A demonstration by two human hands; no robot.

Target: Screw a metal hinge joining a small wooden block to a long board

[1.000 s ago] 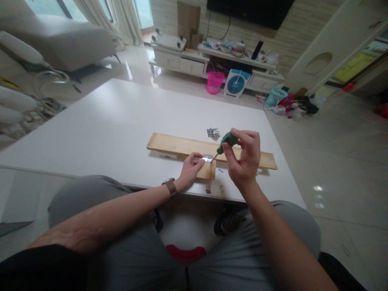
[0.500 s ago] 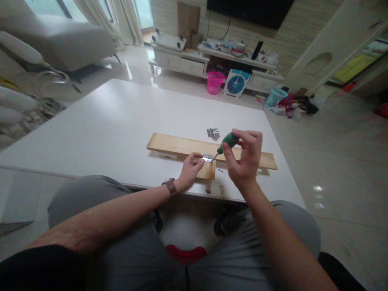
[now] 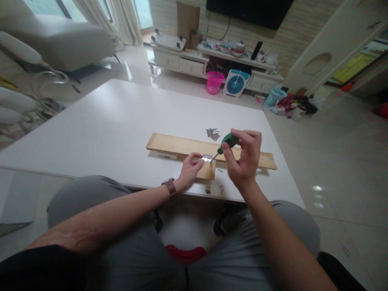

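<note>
My right hand [image 3: 245, 159] is closed around the green handle of a screwdriver [image 3: 229, 140]. The shaft slants down to the left, its tip at the lower right edge of a metal hinge [image 3: 207, 158]. That hinge lies across a long wooden board [image 3: 178, 144] and a small wooden piece [image 3: 206, 171] in front of it. My left hand [image 3: 190, 169] pinches the hinge's left side, its fingers also resting on the small piece. Whether a screw sits under the tip is too small to tell.
Several loose hinges and screws [image 3: 213, 133] lie behind the long board on the white table [image 3: 127, 117]. Right of the small piece is a single screw [image 3: 219, 170]. A little figure [image 3: 207, 189] and another small item [image 3: 221, 189] sit near the front edge.
Both hands keep nearly the same pose, with the screwdriver tip still at the hinge. The whole view has shifted very slightly.
</note>
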